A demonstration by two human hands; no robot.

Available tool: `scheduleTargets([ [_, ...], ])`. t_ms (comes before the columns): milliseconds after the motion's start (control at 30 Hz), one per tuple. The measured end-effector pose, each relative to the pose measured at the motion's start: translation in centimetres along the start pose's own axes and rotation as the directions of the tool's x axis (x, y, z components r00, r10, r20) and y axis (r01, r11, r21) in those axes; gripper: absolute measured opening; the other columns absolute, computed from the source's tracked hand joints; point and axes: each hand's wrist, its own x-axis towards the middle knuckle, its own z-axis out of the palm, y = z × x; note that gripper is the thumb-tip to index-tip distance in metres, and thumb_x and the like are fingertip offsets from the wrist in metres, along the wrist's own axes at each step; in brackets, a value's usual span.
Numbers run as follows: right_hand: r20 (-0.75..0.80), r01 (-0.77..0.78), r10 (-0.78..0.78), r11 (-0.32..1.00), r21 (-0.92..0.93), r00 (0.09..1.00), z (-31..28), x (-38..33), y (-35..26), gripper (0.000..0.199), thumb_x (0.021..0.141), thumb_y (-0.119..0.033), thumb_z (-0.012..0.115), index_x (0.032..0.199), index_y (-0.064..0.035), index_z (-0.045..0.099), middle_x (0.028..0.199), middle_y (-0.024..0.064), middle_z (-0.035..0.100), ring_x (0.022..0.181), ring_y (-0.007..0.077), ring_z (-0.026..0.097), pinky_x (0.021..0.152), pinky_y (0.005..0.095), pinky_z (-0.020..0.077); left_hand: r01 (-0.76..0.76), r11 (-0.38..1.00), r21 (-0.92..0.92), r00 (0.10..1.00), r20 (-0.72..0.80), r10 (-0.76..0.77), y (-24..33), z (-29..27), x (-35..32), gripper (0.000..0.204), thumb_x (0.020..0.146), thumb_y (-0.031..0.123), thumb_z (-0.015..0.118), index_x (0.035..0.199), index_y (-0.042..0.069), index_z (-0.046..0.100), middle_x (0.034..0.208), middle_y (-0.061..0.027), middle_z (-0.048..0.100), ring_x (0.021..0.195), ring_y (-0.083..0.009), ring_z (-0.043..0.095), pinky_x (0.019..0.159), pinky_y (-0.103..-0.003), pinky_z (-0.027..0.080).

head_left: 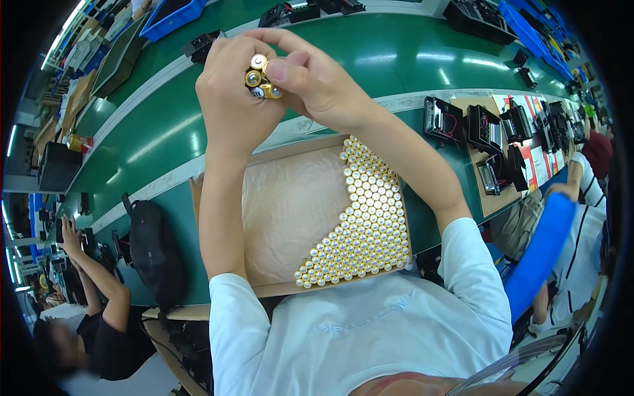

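Several gold-and-silver cylindrical batteries (253, 78) are bunched in my left hand (228, 99), whose fingers wrap round them with the ends facing up. My right hand (320, 86) is closed against the same bunch, its thumb lying over the batteries from the right; its fingertips are partly hidden. Below my raised hands, between my forearms, is a shallow cardboard box (271, 288) lined with brownish paper (290, 208). Many upright batteries (370, 224) stand packed along the box's right side and near right corner.
A black bag (155, 254) lies left of the box on the green table (165, 138). Black electronic housings (485, 129) with wires stand at right. Blue trays (173, 18) line the far side. Co-workers sit at the left and right, one with a blue sleeve (545, 244).
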Motion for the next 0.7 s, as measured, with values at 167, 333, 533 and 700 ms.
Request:
scheduleTargets([
  [167,-0.038,0.056,-0.055,0.998,0.025,0.998,0.2,-0.1,0.1,0.048,0.093,-0.013,0.061,0.138,-0.0039,0.047,0.119,0.0131,0.061,0.095,0.0192,0.063,0.077,0.0282,0.0532,-0.076,0.997,-0.006,0.996,-0.038,0.075,-0.2,-0.1,0.1,0.02,0.069,0.005,0.079,0.076,0.008,0.06,0.075,-0.0013,0.062,0.066,-0.0153,0.051,0.058,-0.026,0.042],
  [333,-0.01,0.132,-0.134,0.985,-0.112,0.991,0.4,0.6,0.4,0.043,0.098,-0.02,0.052,0.136,-0.0011,0.046,0.117,0.0153,0.059,0.094,0.023,0.062,0.078,0.0309,0.0522,0.112,0.992,0.054,0.992,0.051,-0.115,0.2,-0.3,0.0,0.014,0.075,0.007,0.073,0.081,0.006,0.06,0.076,-0.0042,0.061,0.065,-0.0179,0.053,0.059,-0.027,0.044],
  [533,-0.031,-0.095,0.09,0.919,-0.382,0.995,-1.7,0.1,0.1,0.047,0.103,-0.028,0.046,0.141,-0.0007,0.04,0.114,0.0149,0.06,0.092,0.0158,0.059,0.079,0.0268,0.0507,0.402,0.893,0.2,0.897,0.107,-0.428,0.8,-0.4,0.7,0.01,0.086,0.01,0.067,0.089,0.005,0.059,0.075,-0.005,0.059,0.062,-0.0165,0.052,0.059,-0.026,0.043],
  [700,0.094,-0.204,0.251,0.915,-0.347,0.963,0.2,-0.5,-3.7,0.057,0.101,-0.033,0.05,0.146,-0.0025,0.034,0.126,0.017,0.055,0.098,0.0195,0.06,0.086,0.0276,0.0502,0.002,0.903,0.431,0.999,-0.039,0.017,-4.9,-1.7,-0.1,0.014,0.093,0.016,0.067,0.092,0.005,0.06,0.073,-0.001,0.055,0.059,-0.0083,0.05,0.054,-0.022,0.041],
])
